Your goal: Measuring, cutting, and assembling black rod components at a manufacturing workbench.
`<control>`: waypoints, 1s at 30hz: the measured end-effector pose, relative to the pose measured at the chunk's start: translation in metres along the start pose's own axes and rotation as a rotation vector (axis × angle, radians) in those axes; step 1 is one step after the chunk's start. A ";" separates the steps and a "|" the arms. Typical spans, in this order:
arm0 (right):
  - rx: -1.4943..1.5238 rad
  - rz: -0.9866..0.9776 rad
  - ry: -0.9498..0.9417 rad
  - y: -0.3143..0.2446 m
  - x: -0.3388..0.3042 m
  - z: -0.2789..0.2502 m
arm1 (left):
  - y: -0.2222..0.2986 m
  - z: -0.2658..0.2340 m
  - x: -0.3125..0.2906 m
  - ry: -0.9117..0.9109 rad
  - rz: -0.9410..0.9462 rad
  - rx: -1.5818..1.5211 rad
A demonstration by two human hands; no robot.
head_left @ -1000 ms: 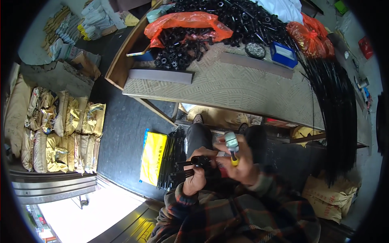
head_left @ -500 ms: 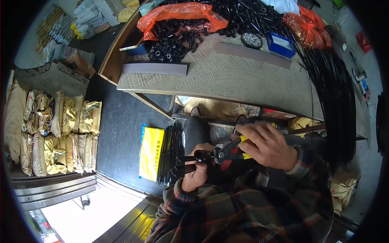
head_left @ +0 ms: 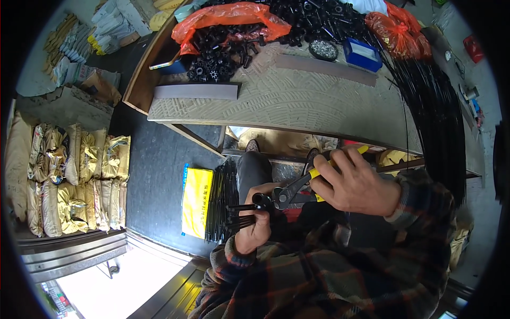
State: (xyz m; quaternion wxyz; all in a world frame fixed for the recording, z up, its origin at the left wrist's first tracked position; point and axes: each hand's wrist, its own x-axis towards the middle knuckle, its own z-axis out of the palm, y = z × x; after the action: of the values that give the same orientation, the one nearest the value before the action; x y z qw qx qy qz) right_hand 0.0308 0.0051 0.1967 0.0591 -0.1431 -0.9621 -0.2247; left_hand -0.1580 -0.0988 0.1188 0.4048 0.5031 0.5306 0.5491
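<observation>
My left hand (head_left: 258, 227) is closed around a black round plastic fitting with a hollow end (head_left: 260, 199) and several thin black rods that stick out to the left. My right hand (head_left: 355, 183) grips a pair of end-cutting pliers (head_left: 283, 198) with yellow handle grips. The dark metal jaws of the pliers meet the right side of the fitting, beside my left fingers. What lies between the jaws is too small to make out. Both hands are above my lap.
Ahead stands a worktable (head_left: 223, 110) with heaped black plastic parts, an orange plastic bag (head_left: 234, 13), a blue box (head_left: 363, 54) and a dish of small metal pieces (head_left: 323, 50). Long black rods (head_left: 433, 117) hang off its right side. More rods (head_left: 222, 199) lie beside a yellow package (head_left: 196, 202).
The pliers' jaws have shifted slightly left, closer over the fitting. My right hand has turned and moved a little right, so more of the upper yellow handle shows.
</observation>
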 end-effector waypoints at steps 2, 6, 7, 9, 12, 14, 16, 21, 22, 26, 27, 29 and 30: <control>0.176 -0.042 -0.047 0.002 0.000 0.007 | -0.008 -0.001 0.000 -0.006 0.036 0.071; 0.410 0.004 -0.060 -0.018 -0.009 0.038 | -0.021 -0.003 -0.005 -0.017 -0.014 0.063; 0.490 0.031 0.006 -0.022 -0.011 0.044 | -0.020 -0.002 -0.004 -0.012 -0.015 0.012; 0.578 0.070 0.074 -0.024 -0.008 0.043 | -0.020 -0.002 -0.003 -0.017 -0.024 -0.033; 0.769 0.061 0.045 -0.007 -0.007 0.037 | -0.020 0.001 -0.002 -0.017 -0.060 -0.172; 1.126 -0.008 -0.043 0.000 -0.014 0.040 | -0.022 -0.002 -0.005 -0.082 -0.103 -0.241; 1.375 0.025 -0.293 0.011 -0.015 0.032 | -0.022 -0.005 -0.004 -0.116 -0.099 -0.253; 1.637 0.021 -0.739 0.034 -0.007 0.009 | -0.021 -0.001 -0.005 -0.207 -0.059 -0.292; 1.644 0.027 -0.732 0.033 -0.007 0.011 | -0.022 0.000 -0.006 -0.187 -0.027 -0.282; 1.487 -0.082 -0.561 0.032 -0.009 0.012 | -0.026 0.002 -0.008 -0.190 0.058 -0.360; 1.482 -0.090 -0.524 0.032 -0.008 0.012 | -0.027 0.001 -0.011 -0.191 0.058 -0.356; 1.474 -0.110 -0.512 0.031 -0.006 0.013 | -0.028 0.000 -0.017 -0.141 0.043 -0.252; 1.465 -0.128 -0.503 0.030 -0.005 0.013 | -0.026 0.000 -0.017 -0.136 0.042 -0.249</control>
State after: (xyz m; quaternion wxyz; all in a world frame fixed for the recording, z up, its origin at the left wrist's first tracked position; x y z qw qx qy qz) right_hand 0.0439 0.0358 0.1964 -0.0946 -0.0583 -0.8560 0.5049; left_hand -0.1572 -0.1123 0.0914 0.4877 0.4961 0.4190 0.5835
